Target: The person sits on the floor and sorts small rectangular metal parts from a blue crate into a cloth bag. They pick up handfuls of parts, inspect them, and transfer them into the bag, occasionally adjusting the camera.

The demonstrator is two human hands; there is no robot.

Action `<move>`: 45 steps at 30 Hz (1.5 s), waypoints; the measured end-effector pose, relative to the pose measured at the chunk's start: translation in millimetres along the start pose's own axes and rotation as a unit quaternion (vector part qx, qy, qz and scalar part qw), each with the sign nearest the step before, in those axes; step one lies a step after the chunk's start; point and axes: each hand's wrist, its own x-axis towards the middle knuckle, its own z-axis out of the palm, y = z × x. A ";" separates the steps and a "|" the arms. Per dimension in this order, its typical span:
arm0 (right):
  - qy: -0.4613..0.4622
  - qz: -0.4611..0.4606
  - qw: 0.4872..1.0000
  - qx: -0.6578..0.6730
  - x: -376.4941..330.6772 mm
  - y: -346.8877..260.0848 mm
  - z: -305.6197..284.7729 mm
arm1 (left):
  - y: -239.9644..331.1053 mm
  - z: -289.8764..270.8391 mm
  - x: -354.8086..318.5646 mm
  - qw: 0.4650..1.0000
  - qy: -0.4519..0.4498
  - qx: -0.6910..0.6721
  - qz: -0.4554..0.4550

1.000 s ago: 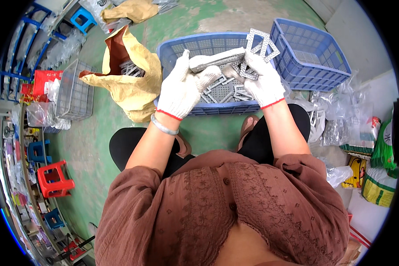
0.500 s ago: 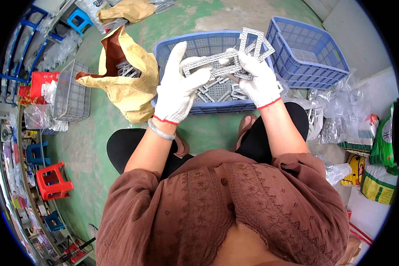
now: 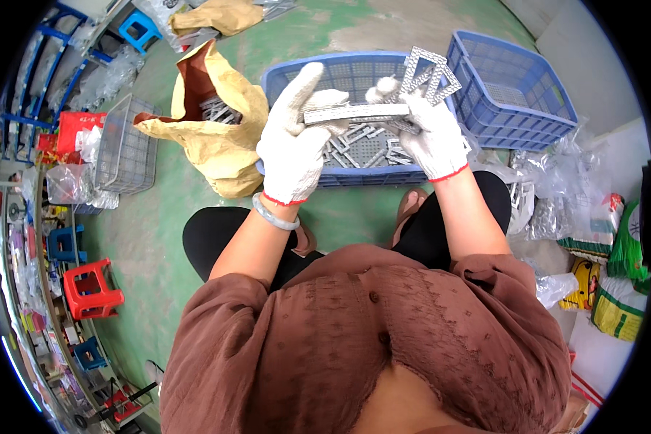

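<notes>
Both my hands wear white knit gloves with red cuffs, raised above a blue plastic crate (image 3: 372, 176). A silver-grey rectangular frame (image 3: 358, 113) with a textured surface spans between them, seen nearly edge-on. My left hand (image 3: 291, 152) pinches its left end, thumb below and fingers behind. My right hand (image 3: 435, 139) is closed around the right end. More small grey frames (image 3: 421, 64) stick up from the right hand's fingers; how they sit in the palm is hidden. Loose grey frames (image 3: 362, 148) lie scattered on the crate's bottom.
To the left stands an open yellow sack (image 3: 228, 163) holding grey pieces (image 3: 220, 111). A second blue crate (image 3: 513, 119) stands at the right, with plastic bags (image 3: 553, 188) beside it. A grey basket (image 3: 126, 148), a red stool (image 3: 92, 289) and crowded shelves line the left.
The held frame has tipped from showing its open face to nearly edge-on. Both hands stay above the crate; the whole view has shifted slightly.
</notes>
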 end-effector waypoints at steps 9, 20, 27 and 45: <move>0.037 0.132 0.623 -0.770 9.4 -38.0 35.0 | 62.4 -103.4 75.5 0.898 0.094 0.410 0.129; -0.426 0.033 0.202 -0.881 -21.0 -55.2 239.2 | 31.7 -275.1 120.4 0.629 0.012 0.777 0.004; -0.505 -0.026 0.148 -0.850 -34.6 -43.5 261.7 | 82.6 -222.2 90.3 0.630 0.043 0.768 -0.107; -0.507 -0.047 0.089 -0.856 -44.1 -44.0 277.3 | 136.1 -177.7 74.3 0.722 0.054 0.689 -0.031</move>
